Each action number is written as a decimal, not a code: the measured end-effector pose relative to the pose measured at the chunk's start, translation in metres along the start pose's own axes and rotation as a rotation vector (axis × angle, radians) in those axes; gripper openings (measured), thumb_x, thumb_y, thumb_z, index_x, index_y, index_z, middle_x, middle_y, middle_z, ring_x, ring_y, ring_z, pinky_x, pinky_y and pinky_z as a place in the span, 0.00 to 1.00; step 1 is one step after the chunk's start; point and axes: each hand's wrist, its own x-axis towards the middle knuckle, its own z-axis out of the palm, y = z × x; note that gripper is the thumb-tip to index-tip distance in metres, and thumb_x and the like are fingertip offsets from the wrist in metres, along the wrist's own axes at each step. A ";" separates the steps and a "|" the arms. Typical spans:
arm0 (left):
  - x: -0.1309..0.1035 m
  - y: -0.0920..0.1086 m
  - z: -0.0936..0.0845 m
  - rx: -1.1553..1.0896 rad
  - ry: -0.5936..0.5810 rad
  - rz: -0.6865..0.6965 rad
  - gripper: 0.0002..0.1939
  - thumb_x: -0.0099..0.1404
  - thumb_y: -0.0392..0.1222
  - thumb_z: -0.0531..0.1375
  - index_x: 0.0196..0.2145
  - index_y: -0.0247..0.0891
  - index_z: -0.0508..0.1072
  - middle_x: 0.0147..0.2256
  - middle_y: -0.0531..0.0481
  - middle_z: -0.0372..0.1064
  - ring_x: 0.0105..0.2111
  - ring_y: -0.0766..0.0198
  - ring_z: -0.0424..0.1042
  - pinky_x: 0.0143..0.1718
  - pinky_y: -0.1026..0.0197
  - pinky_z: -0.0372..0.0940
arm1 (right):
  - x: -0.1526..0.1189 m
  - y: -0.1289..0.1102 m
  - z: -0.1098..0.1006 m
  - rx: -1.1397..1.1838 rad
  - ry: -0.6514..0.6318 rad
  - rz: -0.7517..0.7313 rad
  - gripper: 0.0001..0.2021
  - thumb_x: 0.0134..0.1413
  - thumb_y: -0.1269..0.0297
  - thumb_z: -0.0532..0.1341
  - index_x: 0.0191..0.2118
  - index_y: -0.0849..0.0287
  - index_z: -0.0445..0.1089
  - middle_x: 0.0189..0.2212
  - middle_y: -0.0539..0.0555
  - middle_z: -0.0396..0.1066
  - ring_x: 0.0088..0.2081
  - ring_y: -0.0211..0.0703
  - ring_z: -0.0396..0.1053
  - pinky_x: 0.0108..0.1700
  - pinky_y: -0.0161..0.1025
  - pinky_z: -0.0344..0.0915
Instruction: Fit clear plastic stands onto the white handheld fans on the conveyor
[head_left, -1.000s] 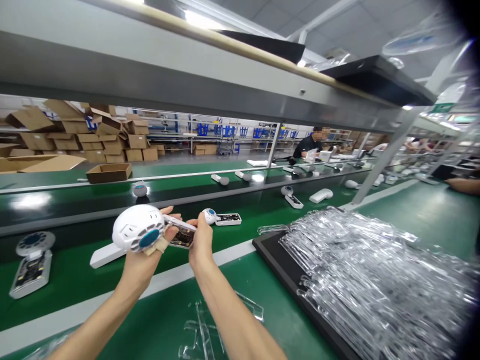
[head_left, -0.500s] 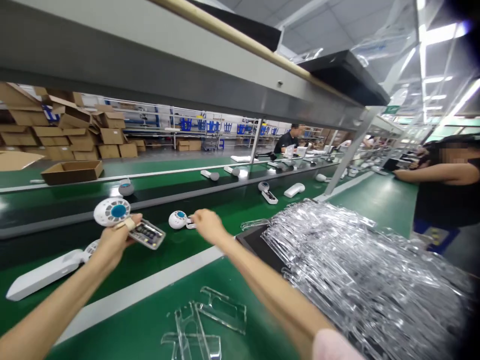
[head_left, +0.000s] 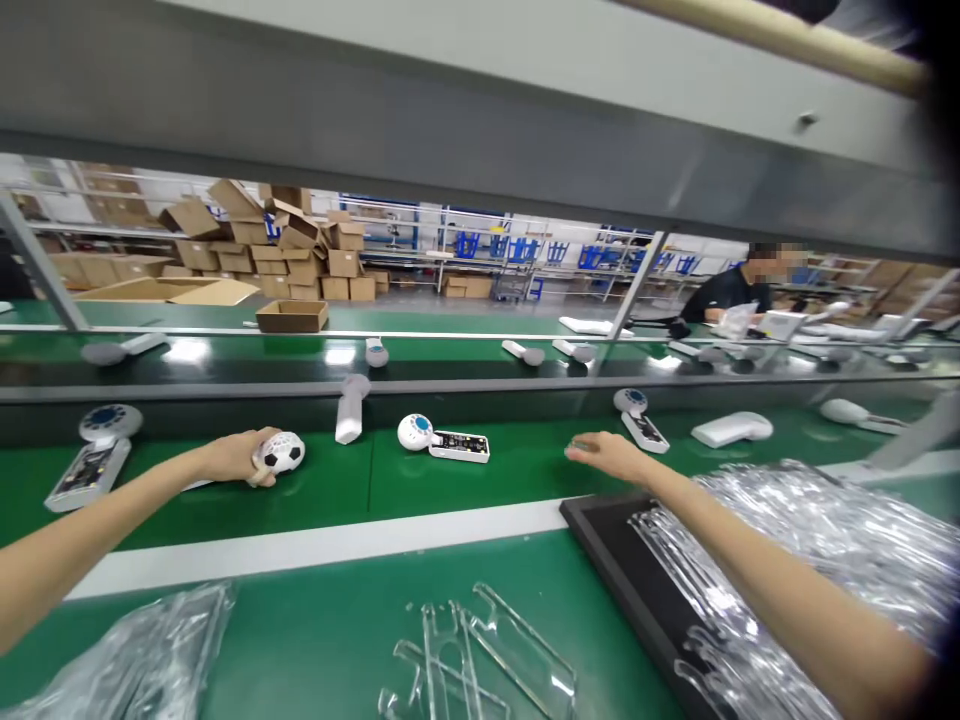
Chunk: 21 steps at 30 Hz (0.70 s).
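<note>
My left hand (head_left: pixel 238 457) is closed around a white handheld device with a round football-patterned head (head_left: pixel 282 453), low over the green conveyor belt (head_left: pixel 322 505). Part of a white handle shows under that hand. My right hand (head_left: pixel 606 455) hovers over the belt with its fingers drawn together; a faint glint shows at the fingertips, too small to name. Between the hands lies a white device with a blue disc (head_left: pixel 442 440), its circuit board exposed. Another opened device (head_left: pixel 634 418) rests just beyond my right hand. Left of my left hand is a similar opened device (head_left: pixel 94 455).
Clear plastic frames (head_left: pixel 480 655) lie on the near bench. A black tray (head_left: pixel 622 600) at right holds a heap of clear parts (head_left: pixel 810 530). A clear plastic bag (head_left: pixel 142 650) sits front left. A metal beam (head_left: pixel 450 130) crosses overhead. A co-worker (head_left: pixel 739 285) sits across the line.
The view has swung left. My left hand held an opened device with a blue disc and now grips the football-patterned one. My right hand has left the device it was touching.
</note>
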 end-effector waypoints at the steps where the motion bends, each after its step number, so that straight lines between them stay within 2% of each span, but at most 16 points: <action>1: -0.003 -0.002 0.003 0.137 -0.055 0.025 0.30 0.27 0.44 0.71 0.35 0.41 0.76 0.28 0.47 0.73 0.28 0.50 0.72 0.31 0.59 0.65 | -0.003 -0.010 -0.001 0.033 0.044 -0.023 0.20 0.57 0.62 0.57 0.51 0.70 0.71 0.50 0.70 0.70 0.54 0.59 0.65 0.56 0.46 0.57; 3: -0.007 0.000 0.011 0.341 -0.097 0.104 0.35 0.31 0.47 0.70 0.42 0.41 0.74 0.34 0.44 0.73 0.35 0.44 0.73 0.38 0.54 0.65 | -0.014 -0.036 -0.002 0.114 0.086 -0.068 0.23 0.61 0.59 0.51 0.56 0.68 0.67 0.52 0.68 0.69 0.54 0.55 0.66 0.54 0.45 0.60; 4: -0.008 0.002 0.014 0.427 -0.076 0.136 0.35 0.34 0.49 0.68 0.44 0.41 0.73 0.36 0.42 0.72 0.36 0.42 0.73 0.40 0.51 0.64 | -0.022 -0.051 -0.001 0.158 0.084 -0.095 0.24 0.61 0.59 0.51 0.57 0.67 0.66 0.51 0.66 0.70 0.51 0.53 0.68 0.51 0.43 0.63; 6: -0.011 0.008 0.017 0.534 -0.038 0.166 0.33 0.38 0.51 0.66 0.45 0.40 0.72 0.36 0.41 0.70 0.35 0.42 0.72 0.41 0.48 0.63 | -0.042 -0.084 0.007 0.233 0.055 -0.153 0.25 0.59 0.59 0.53 0.59 0.65 0.63 0.46 0.62 0.73 0.44 0.49 0.72 0.44 0.40 0.68; 7: -0.014 0.012 0.016 0.516 -0.018 0.170 0.31 0.39 0.52 0.66 0.44 0.40 0.72 0.35 0.42 0.70 0.34 0.43 0.72 0.41 0.49 0.63 | -0.053 -0.102 0.013 0.272 0.032 -0.193 0.26 0.57 0.59 0.55 0.59 0.64 0.63 0.44 0.60 0.74 0.41 0.46 0.73 0.41 0.38 0.68; 9: -0.023 0.024 0.011 0.303 0.047 0.166 0.31 0.39 0.52 0.68 0.42 0.41 0.71 0.33 0.45 0.71 0.33 0.48 0.72 0.39 0.53 0.64 | -0.075 -0.137 0.031 0.372 -0.014 -0.307 0.25 0.55 0.57 0.57 0.57 0.62 0.65 0.42 0.57 0.74 0.39 0.43 0.72 0.40 0.37 0.69; 12: -0.045 0.059 0.003 -0.299 0.122 0.142 0.33 0.39 0.50 0.70 0.44 0.41 0.70 0.34 0.48 0.72 0.32 0.54 0.73 0.35 0.59 0.66 | -0.103 -0.187 0.063 0.548 0.004 -0.511 0.21 0.52 0.57 0.61 0.52 0.59 0.71 0.41 0.54 0.70 0.40 0.42 0.70 0.45 0.40 0.66; 14: -0.063 0.086 0.006 -0.719 0.085 0.148 0.30 0.41 0.51 0.70 0.42 0.38 0.71 0.34 0.47 0.74 0.32 0.55 0.74 0.35 0.58 0.68 | -0.117 -0.217 0.083 0.598 0.086 -0.583 0.22 0.52 0.58 0.62 0.53 0.57 0.69 0.39 0.53 0.66 0.39 0.41 0.67 0.47 0.41 0.65; 16: -0.078 0.111 0.017 -1.015 0.012 0.163 0.25 0.44 0.52 0.69 0.38 0.35 0.73 0.32 0.45 0.75 0.32 0.54 0.74 0.37 0.55 0.70 | -0.129 -0.242 0.098 0.595 0.167 -0.632 0.24 0.54 0.58 0.61 0.57 0.57 0.66 0.39 0.53 0.62 0.41 0.41 0.65 0.48 0.42 0.64; 18: -0.091 0.128 0.030 -1.178 -0.045 0.157 0.22 0.46 0.51 0.69 0.35 0.34 0.74 0.31 0.44 0.75 0.33 0.53 0.75 0.39 0.52 0.70 | -0.140 -0.260 0.109 0.539 0.227 -0.673 0.24 0.56 0.59 0.60 0.58 0.55 0.64 0.40 0.54 0.61 0.44 0.44 0.63 0.51 0.44 0.63; 21: -0.102 0.141 0.045 -1.293 -0.085 0.134 0.20 0.46 0.49 0.69 0.35 0.34 0.75 0.31 0.44 0.75 0.33 0.55 0.74 0.41 0.53 0.71 | -0.151 -0.273 0.122 0.455 0.318 -0.647 0.26 0.57 0.60 0.58 0.61 0.54 0.60 0.42 0.57 0.60 0.47 0.49 0.60 0.52 0.47 0.62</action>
